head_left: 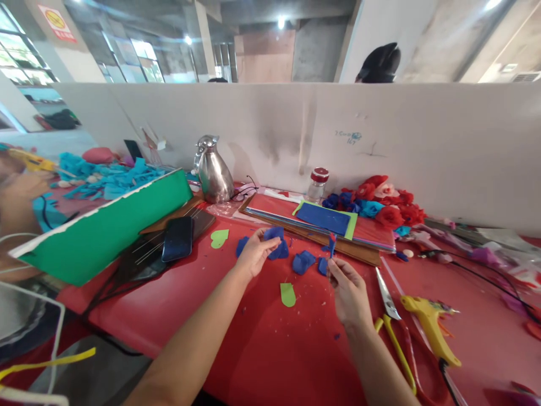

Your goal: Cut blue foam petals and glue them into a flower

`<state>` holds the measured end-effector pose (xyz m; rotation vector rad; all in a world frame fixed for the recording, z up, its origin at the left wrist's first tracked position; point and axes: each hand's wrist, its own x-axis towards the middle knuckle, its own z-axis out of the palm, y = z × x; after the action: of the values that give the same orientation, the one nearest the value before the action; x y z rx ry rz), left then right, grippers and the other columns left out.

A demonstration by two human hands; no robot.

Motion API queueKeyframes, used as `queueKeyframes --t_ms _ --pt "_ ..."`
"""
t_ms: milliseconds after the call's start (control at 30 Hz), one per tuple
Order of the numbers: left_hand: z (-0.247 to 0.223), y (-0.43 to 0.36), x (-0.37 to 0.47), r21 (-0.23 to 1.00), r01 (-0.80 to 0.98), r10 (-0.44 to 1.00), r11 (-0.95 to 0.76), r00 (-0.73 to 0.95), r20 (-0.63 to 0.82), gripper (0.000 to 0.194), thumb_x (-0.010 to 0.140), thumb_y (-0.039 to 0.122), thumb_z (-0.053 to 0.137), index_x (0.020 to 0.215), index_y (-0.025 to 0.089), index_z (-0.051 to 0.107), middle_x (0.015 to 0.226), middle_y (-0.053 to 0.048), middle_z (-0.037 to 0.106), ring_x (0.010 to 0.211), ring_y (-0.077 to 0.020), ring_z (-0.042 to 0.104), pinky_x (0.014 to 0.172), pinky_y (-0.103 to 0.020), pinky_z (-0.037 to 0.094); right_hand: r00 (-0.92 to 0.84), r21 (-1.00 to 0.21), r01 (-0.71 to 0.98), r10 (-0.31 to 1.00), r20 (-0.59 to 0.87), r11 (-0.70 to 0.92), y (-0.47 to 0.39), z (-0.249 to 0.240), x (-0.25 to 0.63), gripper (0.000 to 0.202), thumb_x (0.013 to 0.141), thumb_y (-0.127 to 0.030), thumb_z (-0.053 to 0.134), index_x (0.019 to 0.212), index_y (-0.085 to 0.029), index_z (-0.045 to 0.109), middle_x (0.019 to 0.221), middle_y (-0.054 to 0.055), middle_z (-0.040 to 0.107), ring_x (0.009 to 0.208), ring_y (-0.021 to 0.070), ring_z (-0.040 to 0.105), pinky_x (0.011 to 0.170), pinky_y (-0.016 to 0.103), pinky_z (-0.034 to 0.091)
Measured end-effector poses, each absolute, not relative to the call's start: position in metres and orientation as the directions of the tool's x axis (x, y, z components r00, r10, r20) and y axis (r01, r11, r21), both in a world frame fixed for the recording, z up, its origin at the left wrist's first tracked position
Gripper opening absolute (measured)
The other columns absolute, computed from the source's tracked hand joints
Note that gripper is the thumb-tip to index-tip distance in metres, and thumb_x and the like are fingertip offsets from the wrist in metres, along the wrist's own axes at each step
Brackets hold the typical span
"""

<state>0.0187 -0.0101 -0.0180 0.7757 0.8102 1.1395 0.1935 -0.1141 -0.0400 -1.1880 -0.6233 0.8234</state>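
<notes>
My left hand (258,254) pinches a blue paper petal (274,233) between thumb and fingers, above the red table. Upright in the fingertips of my right hand (350,287) is a narrow rolled strip of blue paper (332,243) with a bit of red at its top. Loose blue petals (303,263) lie between and around the hands, one partly behind my left hand. A light green petal-shaped template (288,295) rests nearer to me, and a green heart-shaped piece (219,239) lies to the left.
Scissors (391,321) and a yellow glue gun (431,327) lie right of my right forearm. Behind are stacked paper sheets (323,218), a glass jar (318,185), paper flowers (389,206) and a steel jug (214,172). A phone (177,239) and green board (114,225) stand left, beside another person's arm.
</notes>
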Motion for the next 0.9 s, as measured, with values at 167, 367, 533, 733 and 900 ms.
queueKeyframes --t_ms 167,367,533,733,900 --pt "0.004 -0.031 0.041 0.938 -0.198 0.914 0.284 0.351 -0.202 0.016 0.061 0.024 0.074 0.065 0.014 0.061 0.053 0.004 0.054 0.048 -0.0059 0.046 0.051 -0.021 0.035 0.514 -0.929 -0.327 0.858 -0.024 0.171 -0.114 -0.036 0.194 0.027 0.061 -0.041 0.078 0.071 -0.019 0.066 0.062 -0.003 0.056 0.058 0.0107 0.045 0.058 0.025 0.037" --pt "0.012 -0.053 0.071 0.940 -0.188 0.916 0.283 0.343 -0.207 0.020 0.053 0.026 0.075 0.061 0.015 0.061 0.053 0.005 0.055 0.048 -0.0062 0.042 0.051 -0.022 0.030 0.505 -0.916 -0.357 0.863 -0.024 0.184 -0.114 -0.032 0.194 0.026 0.061 -0.041 0.079 0.073 -0.020 0.069 0.067 -0.003 0.060 0.063 0.0104 0.048 0.063 0.024 0.038" --pt "0.000 -0.057 0.076 0.896 -0.300 0.911 0.329 0.351 -0.217 0.019 0.052 0.025 0.071 0.064 0.016 0.059 0.058 0.002 0.060 0.054 -0.0098 0.050 0.054 -0.023 0.036 0.502 -0.909 -0.372 0.864 -0.028 0.187 -0.114 -0.032 0.193 0.024 0.061 -0.040 0.079 0.072 -0.021 0.070 0.067 -0.003 0.062 0.064 0.0100 0.049 0.065 0.023 0.039" --pt "-0.012 -0.052 0.070 0.952 -0.229 0.955 0.203 0.260 -0.141 0.016 0.055 0.027 0.070 0.064 0.016 0.063 0.058 0.002 0.060 0.054 -0.0099 0.050 0.056 -0.023 0.038 0.497 -0.914 -0.372 0.867 -0.048 0.162 -0.115 -0.030 0.192 0.021 0.061 -0.037 0.079 0.071 -0.021 0.071 0.066 -0.004 0.062 0.062 0.0090 0.048 0.064 0.023 0.038" --pt "-0.014 -0.053 0.073 0.971 -0.212 0.983 0.107 0.168 -0.072 0.007 0.058 0.023 0.063 0.061 0.016 0.064 0.056 0.002 0.060 0.055 -0.0104 0.051 0.057 -0.023 0.039 0.487 -0.951 -0.270 0.873 0.000 0.151 -0.117 -0.031 0.189 0.019 0.064 -0.037 0.077 0.074 -0.021 0.072 0.069 -0.002 0.066 0.066 0.0117 0.053 0.069 0.026 0.041"
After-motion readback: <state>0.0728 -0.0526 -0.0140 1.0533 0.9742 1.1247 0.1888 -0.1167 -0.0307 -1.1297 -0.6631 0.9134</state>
